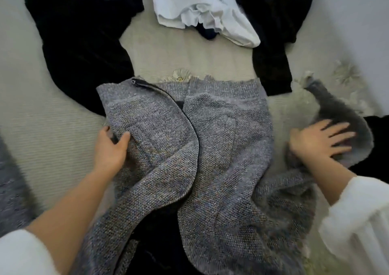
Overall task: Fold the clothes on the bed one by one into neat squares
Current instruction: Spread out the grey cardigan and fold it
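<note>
A single head-worn camera is supplying the only view. It is looking forward and steeply down onto the bed (63, 127) from above its near side. The wide-angle lens is bowing the picture toward the margins. The camera is sitting close. Both forearms are entering from the lower corners, and the left hand (110, 146) and right hand (320, 142) are occupying the middle band. The grey knit garment (210, 148) is filling the centre and running out under the bottom margin. Toward the bed's far side, the black garment (80, 43) and white garment (202, 11) are being cut by the top margin.
</note>
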Motion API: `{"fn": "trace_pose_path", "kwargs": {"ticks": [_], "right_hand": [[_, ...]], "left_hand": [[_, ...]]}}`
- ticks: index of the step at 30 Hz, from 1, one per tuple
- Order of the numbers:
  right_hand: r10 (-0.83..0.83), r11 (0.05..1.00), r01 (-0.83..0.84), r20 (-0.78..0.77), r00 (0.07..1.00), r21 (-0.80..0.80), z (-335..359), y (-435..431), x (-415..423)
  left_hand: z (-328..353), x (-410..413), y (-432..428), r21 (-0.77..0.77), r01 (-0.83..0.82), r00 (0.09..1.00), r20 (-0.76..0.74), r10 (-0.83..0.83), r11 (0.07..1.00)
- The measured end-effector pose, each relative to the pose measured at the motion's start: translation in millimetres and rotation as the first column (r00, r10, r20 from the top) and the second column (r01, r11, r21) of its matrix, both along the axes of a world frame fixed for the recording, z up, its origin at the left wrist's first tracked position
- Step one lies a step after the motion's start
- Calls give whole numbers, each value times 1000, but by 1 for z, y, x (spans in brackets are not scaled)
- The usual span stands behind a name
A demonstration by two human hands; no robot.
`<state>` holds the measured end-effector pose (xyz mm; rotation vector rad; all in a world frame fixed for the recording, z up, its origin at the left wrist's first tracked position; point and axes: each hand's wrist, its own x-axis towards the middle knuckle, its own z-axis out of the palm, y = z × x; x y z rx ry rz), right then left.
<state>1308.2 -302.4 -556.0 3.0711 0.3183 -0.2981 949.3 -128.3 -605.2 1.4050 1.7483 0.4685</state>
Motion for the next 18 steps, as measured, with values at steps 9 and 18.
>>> {"fn": "trace_pose_path", "kwargs": {"ticks": [9,18], "right_hand": [[112,959,-15,-331,937,283,-38,61,-32],[314,813,-242,-48,948,529,0,120,-10]], "left_hand": [[15,23,40,-34,-80,978,192,86,996],[59,37,109,480,343,890,-442,-115,807]]}}
